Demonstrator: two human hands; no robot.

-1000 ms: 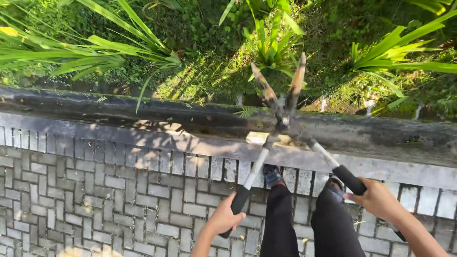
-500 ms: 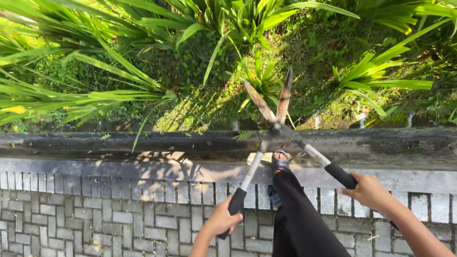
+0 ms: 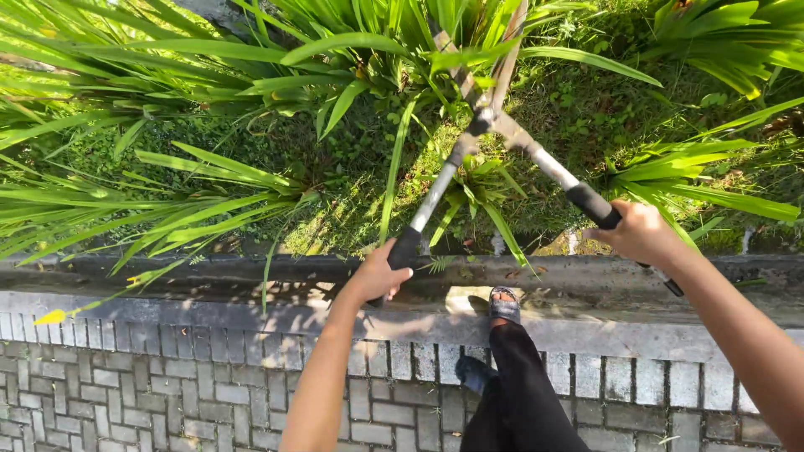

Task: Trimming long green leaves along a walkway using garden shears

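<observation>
I hold a pair of long-handled hedge shears [image 3: 486, 125] out over a garden bed. My left hand [image 3: 378, 274] grips the black left handle. My right hand [image 3: 641, 234] grips the black right handle. The handles are spread apart and the blades reach up into the long green leaves of a plant [image 3: 394, 59], where the tips are partly hidden. A smaller leafy plant [image 3: 481, 197] grows below the shears' pivot. My leg in dark trousers [image 3: 519, 393] shows below, with a foot in a sandal [image 3: 504, 303] on the kerb.
A grey concrete kerb and gutter [image 3: 209, 280] runs across, dividing the planted bed from the grey brick paving [image 3: 126, 385]. More long-leaved plants stand at the left [image 3: 126, 201] and right [image 3: 712, 176]. Low grass [image 3: 586, 109] covers the soil.
I have stepped closer to the bed and pushed the shears forward and up, from above the kerb into the leaves. One foot now stands on the kerb.
</observation>
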